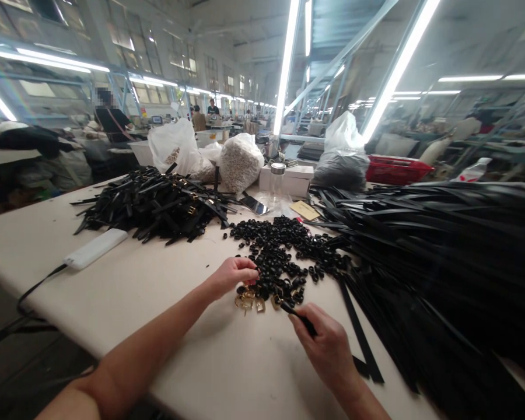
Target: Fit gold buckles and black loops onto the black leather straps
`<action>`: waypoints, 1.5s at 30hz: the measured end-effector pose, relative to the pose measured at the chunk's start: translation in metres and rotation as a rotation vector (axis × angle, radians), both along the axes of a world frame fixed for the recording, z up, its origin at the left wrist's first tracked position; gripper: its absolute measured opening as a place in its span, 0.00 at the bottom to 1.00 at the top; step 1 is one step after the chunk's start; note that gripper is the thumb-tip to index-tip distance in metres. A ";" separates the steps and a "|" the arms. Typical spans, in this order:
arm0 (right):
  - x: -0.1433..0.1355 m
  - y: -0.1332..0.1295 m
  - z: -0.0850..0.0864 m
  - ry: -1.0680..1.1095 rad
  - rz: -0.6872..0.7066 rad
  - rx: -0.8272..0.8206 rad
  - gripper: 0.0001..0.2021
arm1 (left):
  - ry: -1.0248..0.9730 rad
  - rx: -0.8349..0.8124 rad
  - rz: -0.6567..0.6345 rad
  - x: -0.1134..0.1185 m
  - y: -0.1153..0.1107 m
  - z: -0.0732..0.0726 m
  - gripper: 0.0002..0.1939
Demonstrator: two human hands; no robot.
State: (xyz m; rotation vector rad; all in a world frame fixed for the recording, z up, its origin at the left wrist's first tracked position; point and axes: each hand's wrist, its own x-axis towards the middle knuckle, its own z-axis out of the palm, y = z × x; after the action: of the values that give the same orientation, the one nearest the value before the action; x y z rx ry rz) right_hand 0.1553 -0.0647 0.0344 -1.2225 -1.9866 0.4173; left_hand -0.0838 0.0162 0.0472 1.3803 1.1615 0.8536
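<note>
Small glossy black loops (284, 242) lie in a heap in the middle of the table. At its near left edge, my left hand (234, 275) pinches one small black loop (257, 272) between thumb and fingers. My right hand (326, 341) is closed around a short black strap (305, 324) whose tip points to the upper left. A gold buckle (276, 302) sits at that tip; whether it is attached, I cannot tell. More gold buckles (247, 301) lie on the table just below my left fingertips.
Finished-looking black straps with gold buckles (157, 201) are piled at the left, long black strips (441, 256) at the right. A white power bank (95, 248) with a cable lies near the left edge. Behind are a phone (254, 204), a glass jar (278, 181), bags (240, 160) and a red basket (396, 169).
</note>
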 end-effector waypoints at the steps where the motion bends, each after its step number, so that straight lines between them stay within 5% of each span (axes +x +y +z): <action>1: 0.000 0.000 0.001 0.011 -0.015 -0.004 0.08 | -0.152 -0.104 -0.027 0.009 -0.007 0.001 0.14; 7: -0.002 -0.003 0.008 0.041 -0.078 0.014 0.07 | -0.335 -0.317 -0.187 0.042 -0.036 0.000 0.17; 22: -0.004 -0.007 0.009 -0.085 0.035 0.016 0.10 | -0.411 -0.413 -0.087 0.051 -0.043 0.001 0.16; 30: -0.002 -0.006 0.009 -0.226 -0.025 0.050 0.12 | -0.228 -0.248 -0.200 0.049 -0.043 0.003 0.17; 35: -0.004 -0.007 0.003 -0.121 -0.003 -0.001 0.07 | -0.207 -0.231 -0.173 0.050 -0.044 0.004 0.15; 39: -0.008 -0.009 -0.003 -0.033 -0.015 -0.079 0.30 | -0.207 -0.259 -0.189 0.051 -0.045 -0.002 0.15; 45: -0.009 -0.009 -0.007 -0.090 -0.021 -0.069 0.30 | -0.224 -0.250 -0.220 0.051 -0.046 -0.008 0.14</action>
State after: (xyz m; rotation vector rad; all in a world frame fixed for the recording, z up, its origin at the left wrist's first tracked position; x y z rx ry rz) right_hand 0.1464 -0.0733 0.0274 -1.3256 -2.0478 0.4307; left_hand -0.0323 -0.0293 0.0392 1.1504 0.8922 0.6617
